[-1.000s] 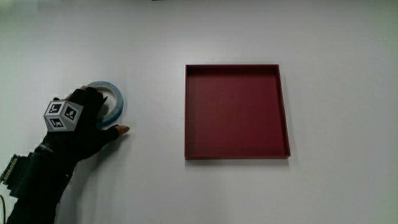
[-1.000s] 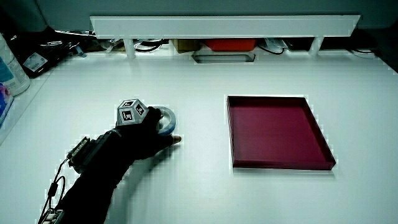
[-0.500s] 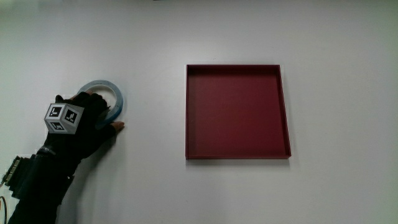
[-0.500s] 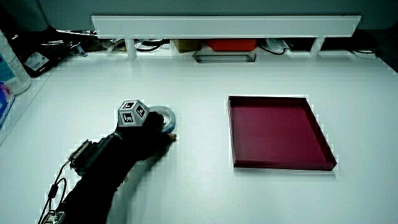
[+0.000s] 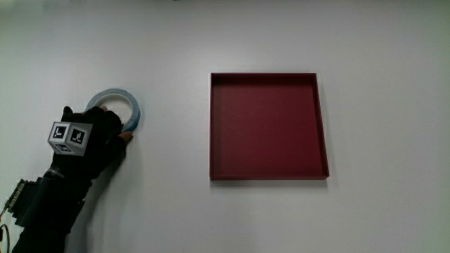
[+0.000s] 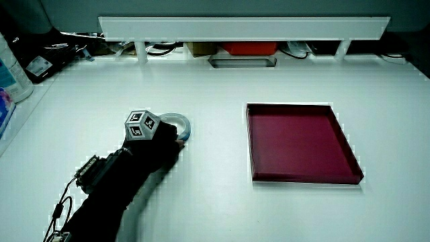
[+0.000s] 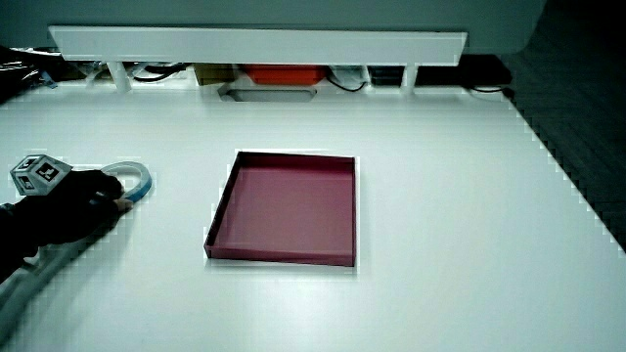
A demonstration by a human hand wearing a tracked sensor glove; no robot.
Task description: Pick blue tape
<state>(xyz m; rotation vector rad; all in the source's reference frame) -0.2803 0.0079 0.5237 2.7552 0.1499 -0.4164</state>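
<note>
1. I see the blue tape [image 5: 117, 109] lying flat on the white table [image 5: 169, 211], well apart from the red tray [image 5: 268, 126], with bare tabletop between the two.
2. Against the picture from a second ago, the thumb no longer sticks out over the table beside the roll; its tip has drawn in and now sits against the roll's outer wall on the side nearer the tray.
3. The hand [image 5: 91, 137] covers the part of the roll nearest the person, and its fingers have curled in onto that part since the earlier picture. I read this as a grasp closing on the roll, though the roll rests on the table in every view.
4. The roll itself has barely shifted between then and now, and the tray has not changed place.
5. The tape looks like a thin pale blue ring with a wide open middle through which the table shows; in a side view [image 6: 176, 125] it reads lighter, almost whitish on its upper edge.
6. In a side view [image 7: 132, 179] only the arc farther from the person shows clear of the glove.
7. The patterned cube [image 5: 69, 135] rides on the back of the hand and hides the knuckles in the main view.
8. I cannot make out the fingertips under the glove, nor whether any finger reaches into the ring's opening.
9. The forearm [image 6: 101, 195] runs off the picture's edge toward the person, with a small device and wires on it.
10. In both side views a low white partition [image 6: 242, 27] stands at the table's edge farthest from the person.
</note>
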